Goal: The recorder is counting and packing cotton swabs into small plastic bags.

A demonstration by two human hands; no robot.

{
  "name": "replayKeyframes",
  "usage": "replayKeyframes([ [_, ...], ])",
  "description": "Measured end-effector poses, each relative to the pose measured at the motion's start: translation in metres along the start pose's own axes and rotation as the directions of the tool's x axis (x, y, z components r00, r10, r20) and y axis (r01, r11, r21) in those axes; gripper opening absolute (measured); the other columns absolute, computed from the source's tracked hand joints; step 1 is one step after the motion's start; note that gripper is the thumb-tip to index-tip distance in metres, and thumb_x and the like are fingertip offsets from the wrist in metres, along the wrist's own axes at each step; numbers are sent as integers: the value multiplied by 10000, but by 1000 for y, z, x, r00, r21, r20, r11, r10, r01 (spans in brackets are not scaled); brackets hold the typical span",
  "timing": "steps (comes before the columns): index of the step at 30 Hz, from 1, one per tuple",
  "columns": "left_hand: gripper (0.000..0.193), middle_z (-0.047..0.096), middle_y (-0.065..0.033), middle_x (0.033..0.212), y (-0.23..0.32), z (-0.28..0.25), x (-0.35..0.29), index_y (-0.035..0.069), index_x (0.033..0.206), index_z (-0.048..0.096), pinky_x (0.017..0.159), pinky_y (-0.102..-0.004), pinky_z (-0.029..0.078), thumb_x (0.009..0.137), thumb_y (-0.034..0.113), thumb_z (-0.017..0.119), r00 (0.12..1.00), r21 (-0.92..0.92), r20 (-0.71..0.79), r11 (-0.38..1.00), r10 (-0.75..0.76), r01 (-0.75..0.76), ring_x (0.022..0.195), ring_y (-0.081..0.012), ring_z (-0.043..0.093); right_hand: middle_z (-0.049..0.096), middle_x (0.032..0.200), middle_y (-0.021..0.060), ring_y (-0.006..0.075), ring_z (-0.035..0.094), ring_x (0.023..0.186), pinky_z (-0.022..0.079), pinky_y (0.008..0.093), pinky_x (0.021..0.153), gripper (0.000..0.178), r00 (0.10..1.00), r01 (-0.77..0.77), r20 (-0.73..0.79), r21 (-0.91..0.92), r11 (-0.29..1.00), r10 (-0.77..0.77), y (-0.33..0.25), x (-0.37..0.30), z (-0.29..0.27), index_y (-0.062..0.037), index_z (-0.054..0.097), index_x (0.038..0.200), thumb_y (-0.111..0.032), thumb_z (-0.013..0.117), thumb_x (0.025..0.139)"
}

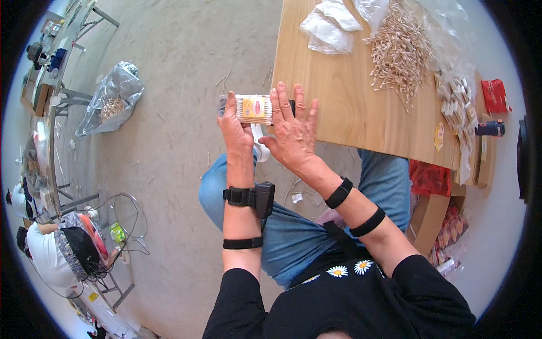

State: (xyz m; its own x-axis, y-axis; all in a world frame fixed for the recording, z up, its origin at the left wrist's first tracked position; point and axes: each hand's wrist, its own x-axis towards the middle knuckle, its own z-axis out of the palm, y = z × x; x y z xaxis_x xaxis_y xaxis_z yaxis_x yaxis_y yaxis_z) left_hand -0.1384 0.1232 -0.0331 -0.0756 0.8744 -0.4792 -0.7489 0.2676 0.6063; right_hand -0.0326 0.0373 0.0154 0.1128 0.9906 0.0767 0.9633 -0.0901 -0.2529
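A pack of cotton swabs (254, 109) in a clear wrapper with a yellow and red label lies in my left hand (236, 129). My left thumb presses on its left end, and the fingers are mostly hidden beneath. My right hand (294, 134) lies flat with its fingers stretched out over the pack's right end, near the table corner. Between the right fingers shows a bit of something dark that I cannot make out. A heap of loose cotton swabs (401, 51) is farther right on the wooden table (333, 90).
Clear plastic bags (333, 28) lie at the table's far side. Several filled packs (457, 104) are stacked at the right, near a dark cylinder (490, 129) and a red packet (495, 96). A grey bag with swabs (113, 104) stands on the floor. Another person (53, 257) sits at the left.
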Motion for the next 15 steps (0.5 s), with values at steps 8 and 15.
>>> replayKeyframes([
  [8, 175, 646, -53, 921, 1, -6, 1, 53, 991, 582, 698, -347, 608, 966, 192, 686, 993, 67, 59, 992, 101, -104, 836, -168, 687, 174, 1629, 237, 375, 94, 1540, 64, 625, 1198, 1159, 995, -98, -11, 22, 995, 98, -2, -7, 0, 56, 226, 1543, -461, 832, 701],
  [15, 159, 654, -51, 911, -2, 0, -8, 60, 965, 594, 699, -351, 609, 968, 192, 683, 993, 59, 36, 992, 110, -112, 821, -170, 688, 161, 1631, 244, 369, 75, 1546, 42, 646, 1189, 1188, 991, -133, -4, -34, 991, 133, -17, 0, 8, 80, 245, 1530, -513, 826, 680],
])
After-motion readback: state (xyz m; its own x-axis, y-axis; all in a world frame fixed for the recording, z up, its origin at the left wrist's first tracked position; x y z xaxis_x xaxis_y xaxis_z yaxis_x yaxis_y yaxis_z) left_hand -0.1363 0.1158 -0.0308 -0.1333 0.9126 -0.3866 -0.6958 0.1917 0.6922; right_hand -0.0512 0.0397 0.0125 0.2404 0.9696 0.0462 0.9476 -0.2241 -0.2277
